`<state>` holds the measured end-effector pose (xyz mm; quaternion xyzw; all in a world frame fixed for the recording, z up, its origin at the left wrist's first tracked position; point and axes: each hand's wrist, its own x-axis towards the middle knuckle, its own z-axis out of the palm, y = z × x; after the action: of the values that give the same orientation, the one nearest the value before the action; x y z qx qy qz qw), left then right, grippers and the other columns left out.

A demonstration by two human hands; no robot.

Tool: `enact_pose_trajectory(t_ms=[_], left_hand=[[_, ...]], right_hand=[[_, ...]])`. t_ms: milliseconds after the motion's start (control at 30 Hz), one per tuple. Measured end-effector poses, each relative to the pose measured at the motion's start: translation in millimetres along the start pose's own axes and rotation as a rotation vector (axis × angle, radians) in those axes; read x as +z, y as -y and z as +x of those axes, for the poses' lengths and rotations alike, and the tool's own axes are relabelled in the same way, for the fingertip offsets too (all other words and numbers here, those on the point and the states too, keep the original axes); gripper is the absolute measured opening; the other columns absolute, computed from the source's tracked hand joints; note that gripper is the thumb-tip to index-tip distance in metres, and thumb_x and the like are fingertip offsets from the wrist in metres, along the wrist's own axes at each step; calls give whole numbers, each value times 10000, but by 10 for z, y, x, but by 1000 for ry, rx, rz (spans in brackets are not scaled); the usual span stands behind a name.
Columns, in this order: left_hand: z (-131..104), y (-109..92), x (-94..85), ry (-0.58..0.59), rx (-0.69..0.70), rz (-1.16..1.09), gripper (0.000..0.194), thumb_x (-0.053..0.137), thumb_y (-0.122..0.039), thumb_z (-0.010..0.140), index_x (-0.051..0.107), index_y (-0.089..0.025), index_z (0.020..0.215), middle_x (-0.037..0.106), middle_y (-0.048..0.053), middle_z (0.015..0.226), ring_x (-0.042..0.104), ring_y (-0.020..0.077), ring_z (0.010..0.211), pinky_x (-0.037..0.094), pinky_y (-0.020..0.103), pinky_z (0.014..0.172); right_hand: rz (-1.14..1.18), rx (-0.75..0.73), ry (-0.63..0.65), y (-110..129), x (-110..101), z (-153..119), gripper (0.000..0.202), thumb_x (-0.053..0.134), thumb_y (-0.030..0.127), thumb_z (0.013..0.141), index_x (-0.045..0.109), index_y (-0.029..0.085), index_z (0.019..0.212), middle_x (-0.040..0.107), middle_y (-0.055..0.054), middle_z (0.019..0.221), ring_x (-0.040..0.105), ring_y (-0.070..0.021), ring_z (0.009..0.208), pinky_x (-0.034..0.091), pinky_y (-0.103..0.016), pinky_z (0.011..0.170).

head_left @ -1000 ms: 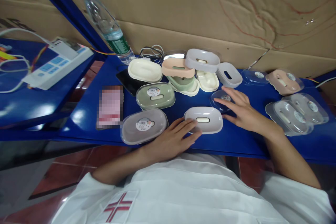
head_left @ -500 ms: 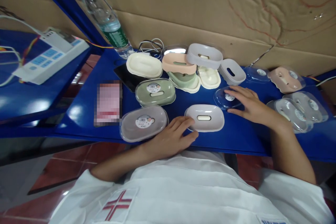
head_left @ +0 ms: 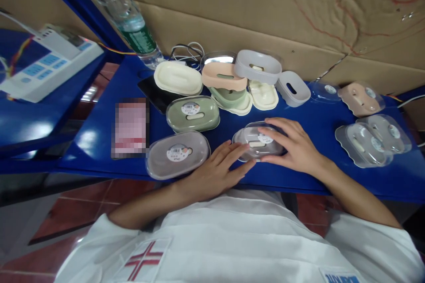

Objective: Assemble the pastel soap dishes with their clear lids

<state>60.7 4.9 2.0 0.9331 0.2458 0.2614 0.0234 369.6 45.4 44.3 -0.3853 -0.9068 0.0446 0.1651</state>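
A pale grey-lilac soap dish (head_left: 241, 155) with a cream bar-shaped insert in its middle lies at the front of the blue table. My right hand (head_left: 292, 146) grips the clear plastic lid (head_left: 257, 130), which bears a round white label, and holds it over the dish. Whether the lid is fully seated I cannot tell. My left hand (head_left: 221, 168) lies low beside the dish, fingers stretched and apart, fingertips touching its left front edge. Left of that hand is a lidded greyish soap dish (head_left: 166, 163). Behind it sits a lidded green soap dish (head_left: 206, 120).
Behind lie cream trays (head_left: 177, 78), a peach dish (head_left: 224, 75), and grey dishes (head_left: 294, 90). More lidded dishes (head_left: 365, 146) and another clear lid (head_left: 320, 93) are at right. A water bottle (head_left: 136, 35), dark phone (head_left: 152, 90), blurred pink item (head_left: 131, 128) and power strip (head_left: 49, 70) are at left.
My right hand has brought the clear lid from the table, right of the soap dish, leftward onto or just over the dish. My left hand has stayed beside the dish.
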Motion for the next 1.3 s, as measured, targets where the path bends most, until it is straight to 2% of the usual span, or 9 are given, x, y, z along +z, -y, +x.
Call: enact_pose_trajectory(t_ms=[167, 400, 533, 633, 700, 800, 900, 1067, 1300], left_hand=[[-34, 9, 31, -57, 1, -29, 721, 738, -199, 1008, 435, -210, 1662, 374, 238, 1714, 426, 412, 1592, 524, 584, 1224], [-34, 2, 27, 30, -8, -5, 608, 709, -193, 1022, 517, -199, 1599, 400, 233, 1711, 439, 402, 1589, 502, 600, 1245], [-31, 6, 10, 9, -15, 17, 532, 674, -240, 1055, 537, -194, 1567, 461, 236, 1650, 463, 397, 1571, 579, 550, 1171], [-34, 16, 7, 20, -17, 10, 518, 667, -237, 1055, 546, -183, 1556, 483, 248, 1620, 497, 405, 1540, 607, 537, 1130], [-36, 22, 10, 36, -12, 5, 530, 670, -232, 1050, 542, -178, 1562, 490, 249, 1618, 501, 411, 1531, 605, 541, 1129], [-38, 25, 13, 55, -7, 13, 543, 664, -232, 1052, 528, -186, 1576, 497, 233, 1632, 495, 399, 1535, 599, 530, 1138], [-35, 26, 9, 59, 1, 38, 542, 661, -234, 1055, 527, -184, 1578, 503, 231, 1631, 513, 401, 1518, 614, 511, 1114], [-14, 28, 0, 82, 13, 52, 556, 649, -262, 1068, 512, -183, 1602, 487, 234, 1653, 530, 396, 1505, 595, 514, 1133], [4, 26, 3, 164, 16, 12, 638, 631, -245, 1081, 415, -221, 1680, 401, 206, 1734, 505, 374, 1539, 543, 533, 1195]], right_hand=[[-87, -56, -37, 215, 50, 29, 800, 700, 592, 1010, 377, 347, 1699, 581, -153, 1601, 559, -397, 1452, 448, -593, 1166], [-213, -56, 66, 366, 28, -2, 919, 641, 664, 1015, 276, 256, 1752, 490, -191, 1691, 535, -435, 1453, 435, -612, 1140], [-237, -85, 78, 369, 55, -25, 874, 622, 586, 1055, 249, 229, 1760, 491, -202, 1688, 581, -409, 1398, 482, -567, 1070], [-201, -87, 86, 335, 77, -22, 856, 617, 556, 1066, 238, 234, 1763, 486, -208, 1689, 571, -419, 1409, 474, -605, 1093], [-144, -84, 113, 300, 79, -14, 867, 629, 537, 1064, 209, 258, 1770, 432, -200, 1727, 523, -426, 1475, 444, -647, 1156], [-61, -87, 158, 261, 63, -5, 903, 646, 514, 1062, 152, 275, 1780, 314, -186, 1789, 363, -424, 1617, 387, -679, 1245], [-39, -74, 189, 246, 40, -8, 899, 628, 493, 1076, 120, 272, 1784, 265, -182, 1808, 263, -417, 1668, 426, -661, 1240], [-39, -91, 215, 175, 11, -13, 837, 635, 462, 1079, 189, 318, 1772, 273, -166, 1809, 334, -422, 1634, 497, -657, 1176], [117, -62, 249, 56, -97, 10, 761, 694, 470, 1043, 350, 354, 1712, 341, -109, 1786, 366, -353, 1625, 431, -617, 1260]])
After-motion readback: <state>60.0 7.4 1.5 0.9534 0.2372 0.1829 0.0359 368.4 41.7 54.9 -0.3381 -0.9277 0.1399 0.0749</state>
